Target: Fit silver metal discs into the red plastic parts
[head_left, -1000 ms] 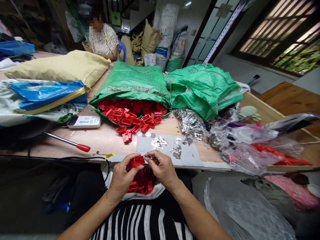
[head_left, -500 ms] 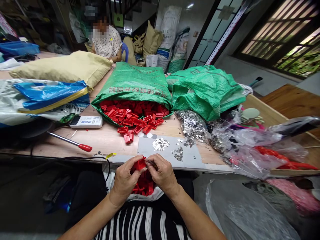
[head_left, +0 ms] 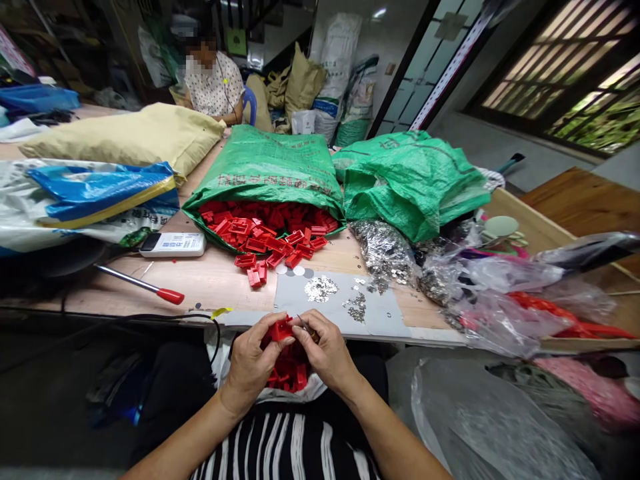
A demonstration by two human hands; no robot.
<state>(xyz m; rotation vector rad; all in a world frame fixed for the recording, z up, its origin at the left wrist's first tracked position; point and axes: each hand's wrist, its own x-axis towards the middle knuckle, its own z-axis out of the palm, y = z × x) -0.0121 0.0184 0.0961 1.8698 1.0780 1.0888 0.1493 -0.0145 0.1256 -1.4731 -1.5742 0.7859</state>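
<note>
Between the thumb and fingers of my left hand (head_left: 256, 348) is a small red plastic housing (head_left: 283, 329), held just in front of the table edge. My right hand (head_left: 323, 347) is closed on a thin pointed tool (head_left: 306, 328), its dark tip toward the housing; the rest of it is hidden in my fingers. Below my hands, a white bag (head_left: 316, 388) in my lap holds more red plastic pieces (head_left: 293, 375). On a grey sheet (head_left: 383, 317) beyond them lie a pile of shiny metal pieces (head_left: 321, 289) and a smaller, duller pile (head_left: 357, 308).
A green sack (head_left: 280, 160) spills red pieces onto the table. Right of it are another green sack (head_left: 405, 180) and plastic bags of metal parts (head_left: 385, 250). A red-tipped lever (head_left: 170, 295) and a white box-shaped device (head_left: 173, 244) are at left. Another person (head_left: 213, 83) sits across the table.
My right hand has drawn slightly away from the red housing, so the tool's tip now shows. The housing is turned a little in my left fingers.
</note>
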